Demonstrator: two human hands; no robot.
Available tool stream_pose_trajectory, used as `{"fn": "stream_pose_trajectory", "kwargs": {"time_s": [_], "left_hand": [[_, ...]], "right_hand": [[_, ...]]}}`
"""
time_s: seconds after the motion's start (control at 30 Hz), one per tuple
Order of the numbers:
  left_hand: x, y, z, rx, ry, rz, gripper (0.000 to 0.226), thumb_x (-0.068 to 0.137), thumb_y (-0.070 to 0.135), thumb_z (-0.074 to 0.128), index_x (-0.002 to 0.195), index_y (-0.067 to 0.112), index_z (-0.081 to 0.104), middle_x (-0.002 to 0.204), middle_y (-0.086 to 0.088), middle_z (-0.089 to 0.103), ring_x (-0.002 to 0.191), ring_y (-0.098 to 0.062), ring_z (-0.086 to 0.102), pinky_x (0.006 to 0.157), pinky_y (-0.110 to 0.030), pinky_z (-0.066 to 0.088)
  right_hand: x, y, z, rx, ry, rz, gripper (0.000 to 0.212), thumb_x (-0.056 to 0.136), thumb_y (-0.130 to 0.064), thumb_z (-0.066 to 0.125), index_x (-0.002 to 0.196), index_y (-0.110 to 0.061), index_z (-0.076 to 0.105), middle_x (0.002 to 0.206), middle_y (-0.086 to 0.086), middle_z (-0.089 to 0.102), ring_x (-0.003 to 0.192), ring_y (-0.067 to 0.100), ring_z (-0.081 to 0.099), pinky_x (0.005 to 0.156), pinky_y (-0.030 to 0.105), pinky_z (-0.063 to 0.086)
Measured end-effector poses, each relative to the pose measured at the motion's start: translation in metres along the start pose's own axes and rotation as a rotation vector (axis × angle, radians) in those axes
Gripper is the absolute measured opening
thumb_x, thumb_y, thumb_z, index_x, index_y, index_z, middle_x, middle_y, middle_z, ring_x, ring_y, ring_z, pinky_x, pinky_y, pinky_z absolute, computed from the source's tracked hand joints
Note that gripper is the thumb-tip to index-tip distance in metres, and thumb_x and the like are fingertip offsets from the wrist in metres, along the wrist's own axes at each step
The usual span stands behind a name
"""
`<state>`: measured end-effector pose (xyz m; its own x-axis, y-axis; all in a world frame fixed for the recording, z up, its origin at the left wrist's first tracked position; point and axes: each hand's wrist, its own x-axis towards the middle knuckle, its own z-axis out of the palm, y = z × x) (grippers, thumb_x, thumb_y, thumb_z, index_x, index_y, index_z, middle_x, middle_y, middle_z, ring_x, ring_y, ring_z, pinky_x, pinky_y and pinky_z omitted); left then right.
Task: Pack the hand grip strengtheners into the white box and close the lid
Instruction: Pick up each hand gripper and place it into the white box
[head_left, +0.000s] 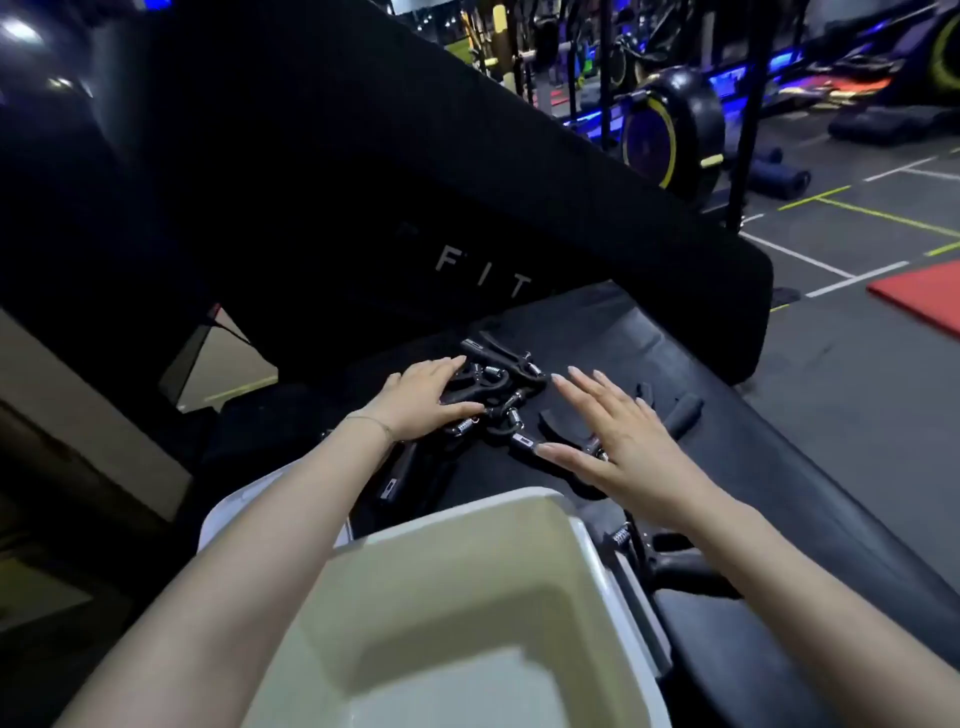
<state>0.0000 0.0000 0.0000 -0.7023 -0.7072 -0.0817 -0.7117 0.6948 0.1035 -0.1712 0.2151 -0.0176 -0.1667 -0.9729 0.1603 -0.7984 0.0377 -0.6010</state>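
Left hand (423, 397) rests on piled strengtheners (498, 387); right hand (618, 441) hovers beside.

The white box (467, 613) sits at 6 o'clock on the bench (779, 467), its lid (228, 514) at its 10 o'clock; the grip strengtheners (498, 395) lie heaped at the box's 12 o'clock, one more (670, 566) at 3 o'clock

Dim gym. Grey floor (857, 374) with white and yellow lines; red mat (924, 299) right of black padded bench (727, 467); blue-lit machines (670, 130) beyond.
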Motion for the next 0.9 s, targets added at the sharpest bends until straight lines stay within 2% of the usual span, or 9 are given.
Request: {"fn": "stream_pose_trajectory", "kwargs": {"time_s": [0.07,0.2,0.3,0.47,0.57,0.7,0.8,0.87,0.9], "left_hand": [[0.016,-0.008,0.008,0.032,-0.046,-0.025,0.082,0.084,0.065,0.046,0.150,0.025,0.016,0.158,0.002,0.020,0.146,-0.020,0.015,0.117,-0.046,0.017],[0.041,-0.023,0.027,0.057,-0.148,-0.073,0.079,0.087,0.060,0.047,0.151,0.027,0.013,0.159,-0.001,0.014,0.147,-0.023,0.006,0.116,-0.046,0.010],[0.057,-0.030,0.037,0.051,-0.156,-0.072,0.078,0.088,0.059,0.047,0.151,0.028,0.012,0.160,-0.003,0.012,0.147,-0.025,0.003,0.116,-0.047,0.007],[0.075,-0.043,0.052,0.024,-0.170,-0.069,0.077,0.087,0.062,0.044,0.149,0.032,0.012,0.160,-0.003,0.013,0.147,-0.022,0.008,0.116,-0.053,0.015],[0.076,-0.044,0.059,0.041,-0.168,-0.051,0.072,0.088,0.059,0.045,0.148,0.036,0.013,0.160,-0.003,0.011,0.147,-0.022,0.004,0.115,-0.056,0.015],[0.080,-0.048,0.064,-0.019,-0.142,-0.028,0.066,0.091,0.052,0.047,0.148,0.037,0.016,0.159,-0.007,0.014,0.147,-0.025,0.005,0.118,-0.049,0.015],[0.080,-0.045,0.062,-0.053,-0.097,-0.024,0.062,0.091,0.046,0.051,0.146,0.038,0.024,0.148,-0.009,0.030,0.138,-0.025,0.023,0.114,-0.040,0.026],[0.077,-0.036,0.060,-0.058,-0.082,-0.034,0.061,0.089,0.047,0.054,0.144,0.039,0.028,0.136,-0.010,0.037,0.128,-0.025,0.032,0.109,-0.038,0.032],[0.074,-0.032,0.060,-0.041,-0.081,-0.036,0.061,0.088,0.047,0.055,0.143,0.040,0.029,0.131,-0.010,0.038,0.124,-0.026,0.035,0.106,-0.040,0.035]], "right_hand": [[0.015,0.011,0.007,-0.001,-0.003,0.025,0.084,0.073,-0.077,0.030,0.146,-0.040,0.011,0.157,-0.016,0.004,0.144,0.006,-0.005,0.118,0.042,0.002],[0.044,0.041,0.035,0.026,-0.034,0.095,0.085,0.071,-0.082,0.023,0.145,-0.040,0.015,0.157,-0.012,0.011,0.145,0.010,0.001,0.117,0.046,0.008],[0.060,0.060,0.056,-0.027,-0.089,0.130,0.085,0.070,-0.077,0.020,0.146,-0.039,0.015,0.158,-0.010,0.010,0.146,0.013,0.000,0.116,0.047,0.006],[0.069,0.076,0.090,-0.180,-0.182,0.156,0.074,0.084,-0.068,0.031,0.148,-0.037,0.007,0.159,-0.007,0.003,0.146,0.017,-0.004,0.115,0.049,0.001],[0.068,0.080,0.101,-0.306,-0.187,0.160,0.071,0.090,-0.061,0.034,0.148,-0.034,0.004,0.159,-0.002,0.001,0.146,0.020,-0.003,0.115,0.050,-0.001],[0.066,0.083,0.108,-0.397,-0.114,0.114,0.058,0.095,-0.050,0.033,0.147,-0.031,0.016,0.159,0.002,0.006,0.146,0.019,0.005,0.114,0.050,0.000],[0.067,0.087,0.109,-0.391,-0.085,0.093,0.055,0.095,-0.045,0.038,0.146,-0.027,0.025,0.158,0.005,0.013,0.143,0.019,0.016,0.114,0.051,0.001],[0.066,0.088,0.111,-0.390,-0.056,0.076,0.051,0.092,-0.040,0.049,0.139,-0.020,0.040,0.153,0.012,0.026,0.138,0.025,0.030,0.112,0.058,0.008],[0.066,0.088,0.113,-0.407,-0.038,0.048,0.048,0.087,-0.036,0.060,0.129,-0.015,0.052,0.146,0.018,0.039,0.130,0.031,0.043,0.106,0.065,0.018]]}}
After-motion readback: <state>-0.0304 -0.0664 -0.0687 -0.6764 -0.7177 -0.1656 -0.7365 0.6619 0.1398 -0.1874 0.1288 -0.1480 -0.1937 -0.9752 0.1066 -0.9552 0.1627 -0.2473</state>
